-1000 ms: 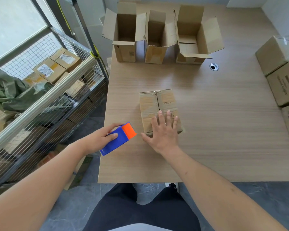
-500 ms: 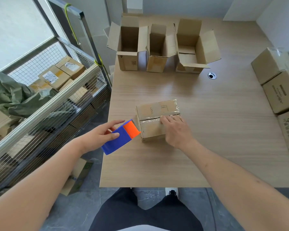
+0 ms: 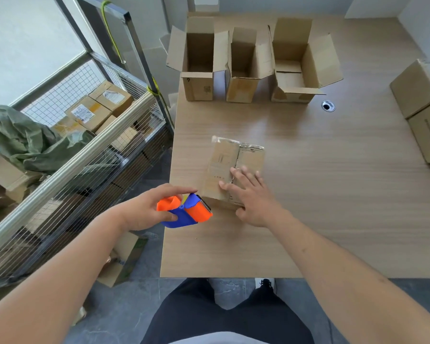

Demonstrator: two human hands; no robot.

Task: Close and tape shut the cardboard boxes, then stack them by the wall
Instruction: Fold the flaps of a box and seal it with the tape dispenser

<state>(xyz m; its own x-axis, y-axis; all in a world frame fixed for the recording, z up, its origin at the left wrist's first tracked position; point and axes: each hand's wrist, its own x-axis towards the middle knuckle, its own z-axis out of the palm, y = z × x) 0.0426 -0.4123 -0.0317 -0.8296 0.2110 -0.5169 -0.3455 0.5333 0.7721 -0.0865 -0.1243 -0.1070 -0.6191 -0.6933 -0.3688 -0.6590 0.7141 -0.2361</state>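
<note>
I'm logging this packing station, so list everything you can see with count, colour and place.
Closed box: one, brown with clear tape, table centre, under the right hand.
Open boxes: three, brown, flaps up, in a row at the table's far edge.
Stacked boxes: at least three, brown, closed, at the right edge.
Tape dispenser: one, blue and orange, held off the table's left edge.
Table: one, light wood, with a cable hole.
Wire cage cart: one, grey metal, left, holding boxes and green sheeting.
Left hand: grips the tape dispenser.
Right hand: flat, fingers spread on the closed box.
</note>
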